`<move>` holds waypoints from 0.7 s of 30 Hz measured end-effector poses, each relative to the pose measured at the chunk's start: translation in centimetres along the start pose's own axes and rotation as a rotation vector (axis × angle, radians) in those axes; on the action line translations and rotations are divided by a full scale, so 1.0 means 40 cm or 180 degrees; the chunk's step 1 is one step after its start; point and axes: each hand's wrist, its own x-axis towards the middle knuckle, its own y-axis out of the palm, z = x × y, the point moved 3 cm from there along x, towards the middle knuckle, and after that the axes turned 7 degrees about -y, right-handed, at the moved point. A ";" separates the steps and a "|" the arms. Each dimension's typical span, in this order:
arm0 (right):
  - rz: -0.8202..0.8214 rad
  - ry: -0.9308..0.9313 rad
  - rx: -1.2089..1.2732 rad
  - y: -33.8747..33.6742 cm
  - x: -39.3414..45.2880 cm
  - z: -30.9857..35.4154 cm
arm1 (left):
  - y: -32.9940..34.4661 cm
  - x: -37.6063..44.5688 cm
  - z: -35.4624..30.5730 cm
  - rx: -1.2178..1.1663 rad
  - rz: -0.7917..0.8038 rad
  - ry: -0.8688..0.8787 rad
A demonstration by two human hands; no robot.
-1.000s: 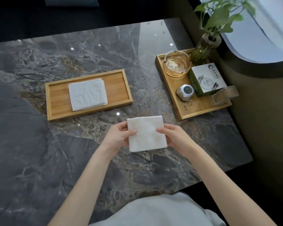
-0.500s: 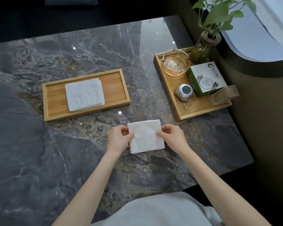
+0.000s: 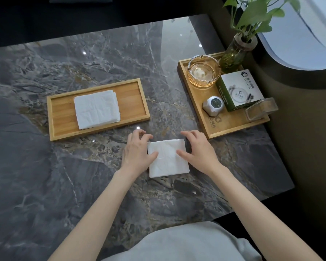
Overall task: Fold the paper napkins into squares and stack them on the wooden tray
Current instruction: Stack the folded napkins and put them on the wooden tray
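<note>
A white paper napkin (image 3: 167, 159), folded to a rough square, lies flat on the dark marble table (image 3: 83, 59) in front of me. My left hand (image 3: 136, 151) rests on its left edge with the thumb on top and the fingers spread over its far left corner. My right hand (image 3: 199, 149) presses on its right edge the same way. To the left and farther away sits the long wooden tray (image 3: 62, 117), holding a stack of folded white napkins (image 3: 96, 109) near its middle.
A second wooden tray (image 3: 231, 125) at the right holds a glass ashtray (image 3: 203, 72), a green-and-white box (image 3: 239, 90), a small white device (image 3: 213, 106) and a clear plastic holder (image 3: 262, 111). A plant in a glass vase (image 3: 235, 53) stands behind it. The table's right edge is close.
The napkin has come down from being held up between both hands to lying flat on the table, and both hands now press on its side edges.
</note>
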 end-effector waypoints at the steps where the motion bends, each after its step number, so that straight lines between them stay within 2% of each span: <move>1: 0.0108 -0.0078 -0.0103 0.002 0.006 0.000 | 0.002 0.005 0.001 0.0084 0.0046 -0.0016; 7: 0.0223 -0.0364 -0.0482 -0.004 0.023 0.006 | 0.006 0.028 -0.006 0.0435 0.0198 0.0002; 12: 0.0370 -0.0337 -0.0430 0.003 0.027 0.014 | 0.020 0.041 -0.012 0.0526 0.0356 0.0031; 18: 0.0629 -0.0051 0.0074 0.010 0.021 0.017 | 0.030 0.037 0.001 0.0109 0.0645 -0.0008; 21: 0.0655 0.0277 0.0876 -0.006 0.015 0.023 | 0.019 0.027 0.009 -0.0453 0.0861 -0.0016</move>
